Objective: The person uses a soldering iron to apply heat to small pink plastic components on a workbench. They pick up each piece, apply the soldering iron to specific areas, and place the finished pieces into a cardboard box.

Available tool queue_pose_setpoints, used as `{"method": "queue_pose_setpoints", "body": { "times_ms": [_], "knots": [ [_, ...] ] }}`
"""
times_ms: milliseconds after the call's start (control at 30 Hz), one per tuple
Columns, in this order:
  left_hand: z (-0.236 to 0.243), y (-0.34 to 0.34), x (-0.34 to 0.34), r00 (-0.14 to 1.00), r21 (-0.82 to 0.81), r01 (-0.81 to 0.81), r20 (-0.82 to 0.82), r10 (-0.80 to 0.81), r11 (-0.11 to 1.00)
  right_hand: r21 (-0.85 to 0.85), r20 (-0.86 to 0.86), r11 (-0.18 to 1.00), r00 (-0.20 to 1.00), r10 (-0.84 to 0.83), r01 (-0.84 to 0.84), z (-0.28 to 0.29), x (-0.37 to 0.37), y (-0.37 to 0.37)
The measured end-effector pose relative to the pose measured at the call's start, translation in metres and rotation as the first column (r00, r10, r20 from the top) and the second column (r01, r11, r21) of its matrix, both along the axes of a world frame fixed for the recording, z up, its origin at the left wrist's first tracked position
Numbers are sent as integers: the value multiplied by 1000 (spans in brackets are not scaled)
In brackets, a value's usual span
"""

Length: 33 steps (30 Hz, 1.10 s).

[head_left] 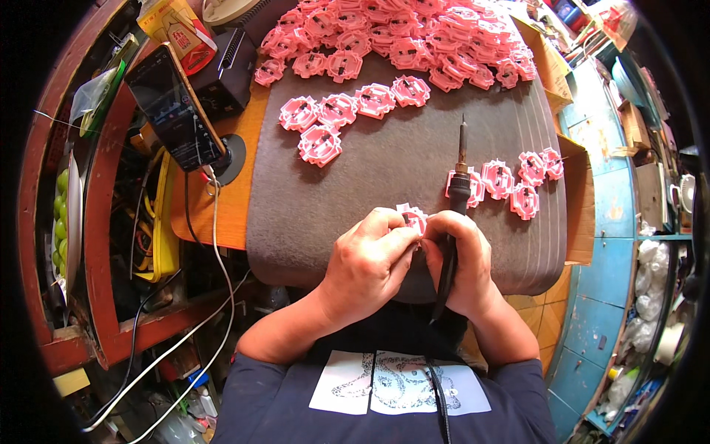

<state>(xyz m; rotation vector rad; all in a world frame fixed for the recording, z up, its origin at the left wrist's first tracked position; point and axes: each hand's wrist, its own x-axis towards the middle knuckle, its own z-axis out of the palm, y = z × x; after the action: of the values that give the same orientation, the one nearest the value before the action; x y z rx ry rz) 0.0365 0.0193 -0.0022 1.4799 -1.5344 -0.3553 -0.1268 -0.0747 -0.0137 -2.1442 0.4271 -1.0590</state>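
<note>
My left hand [373, 263] pinches a small pink plastic piece [411, 217] just above the front part of the dark grey mat [303, 222]. My right hand [466, 263] is closed round the black handle of a soldering iron [458, 191], which points up and away from me. Its fingertips meet the pink piece beside my left fingers. Beyond the iron, several similar pink pieces with small dark parts [524, 200] lie at the right of the mat. Another group [320, 144] lies at the upper left, and a big heap [407, 52] covers the back.
A phone [170, 103] stands on a stand at the left, with cables hanging down. Behind it are a dark box [225, 70] and a yellow package [174, 29]. Cardboard [580, 207] borders the mat's right side, near blue cabinets [599, 296]. A red wooden frame [103, 325] is at lower left.
</note>
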Motion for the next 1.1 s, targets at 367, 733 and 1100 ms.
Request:
{"method": "queue_pose_setpoints", "body": {
  "times_ms": [367,733,1100],
  "knots": [
    [-6,-1,0,999,-66,-9,38,11,998,-43,-29,998,998,-50,49,4,-1,1],
    [-7,1,-4,995,-127,-65,67,74,990,-265,-10,964,1000,1,-4,1,-4,8],
    [-5,1,-7,994,-83,-105,13,106,991,-275,20,962,1000,2,4,1,-3,6]
  ]
}}
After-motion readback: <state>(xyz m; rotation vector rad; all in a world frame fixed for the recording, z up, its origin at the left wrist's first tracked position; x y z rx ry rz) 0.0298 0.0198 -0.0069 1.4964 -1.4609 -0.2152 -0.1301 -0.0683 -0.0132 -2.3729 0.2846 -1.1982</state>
